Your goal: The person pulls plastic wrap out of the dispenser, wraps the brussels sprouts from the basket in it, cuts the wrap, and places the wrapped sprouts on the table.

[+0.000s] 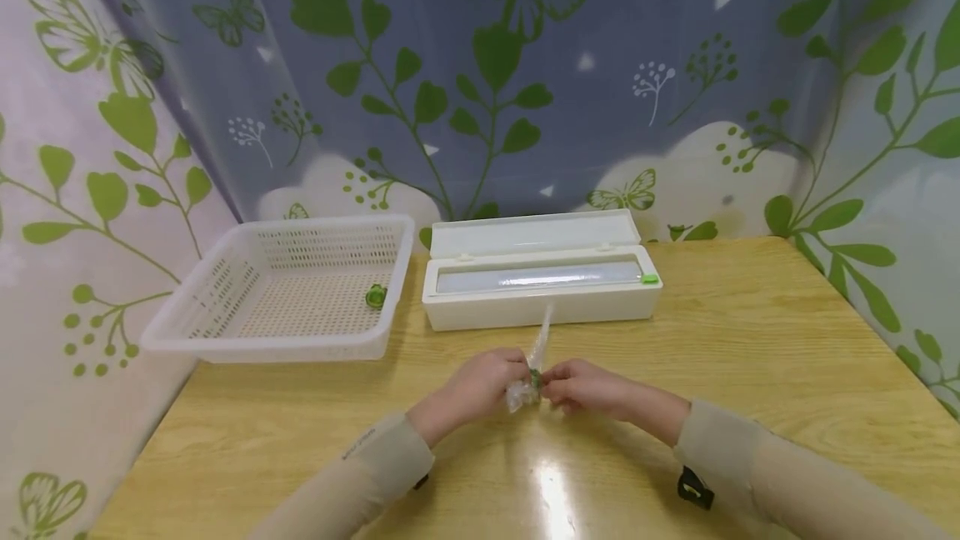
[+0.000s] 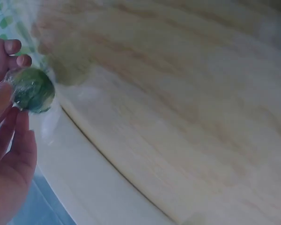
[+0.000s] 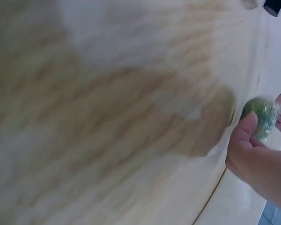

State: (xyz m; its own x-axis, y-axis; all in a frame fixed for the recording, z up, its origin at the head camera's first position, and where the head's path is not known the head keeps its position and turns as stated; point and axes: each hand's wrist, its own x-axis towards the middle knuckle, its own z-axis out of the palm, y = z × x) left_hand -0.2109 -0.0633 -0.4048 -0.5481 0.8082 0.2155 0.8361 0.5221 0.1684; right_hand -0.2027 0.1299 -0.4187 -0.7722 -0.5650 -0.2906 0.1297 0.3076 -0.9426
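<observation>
Between the two hands is a small round green vegetable [image 2: 35,90] in clear, crinkled cling film [image 1: 539,348], with a twisted tail of film pointing toward the back of the table. My left hand [image 1: 483,383] pinches it from the left, thumb and fingertips on the wrapped surface. From the right, my right hand [image 1: 588,387] holds it with curled fingers; its thumb [image 3: 249,123] lies against the green side in the right wrist view. Loose film bunches out beneath the left fingers. Both hands are low over the front middle of the table.
Behind the hands stands a white cling film dispenser [image 1: 540,312], lid raised, film roll inside and a green slider [image 1: 649,279] at its right end. A white perforated basket [image 1: 277,348] at left holds another small green item [image 1: 376,297]. Patterned curtain [image 1: 420,40] hangs around the wooden table [image 1: 750,340].
</observation>
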